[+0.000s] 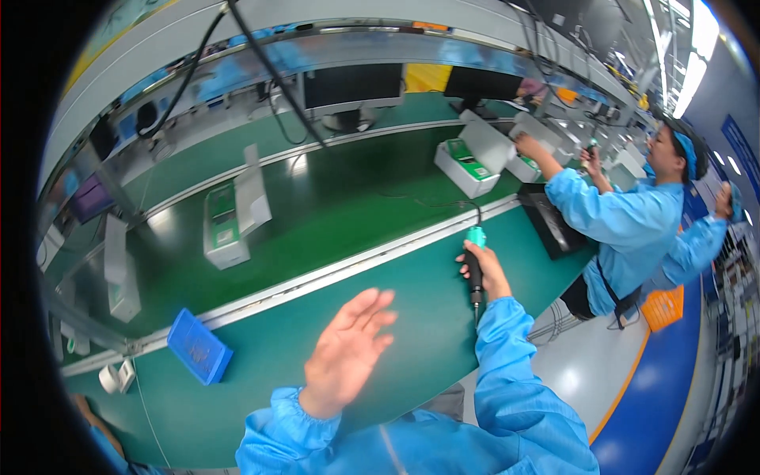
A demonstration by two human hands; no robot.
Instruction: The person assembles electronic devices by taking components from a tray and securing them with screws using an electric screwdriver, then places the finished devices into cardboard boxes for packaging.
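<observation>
My right hand (492, 271) is wrapped round an electric screwdriver (474, 277) with a black grip and a green end. Its bit points down toward the near edge of the green bench (412, 317), and a cord runs from its top. Fingers apart and palm turned inward, my left hand (345, 356) is raised over the bench with nothing in it. Beyond the metal rail stands an open white box (475, 184) with a green-and-white item inside. A similar open box (226, 252) stands farther left.
A blue bin (194, 356) with small bits in it sits on the bench at left, near a white tape roll (109, 378). More open boxes (120, 293) stand at far left. A black tray (554, 222) lies at right, beside a co-worker (625, 210) in blue. Monitors (352, 85) stand behind.
</observation>
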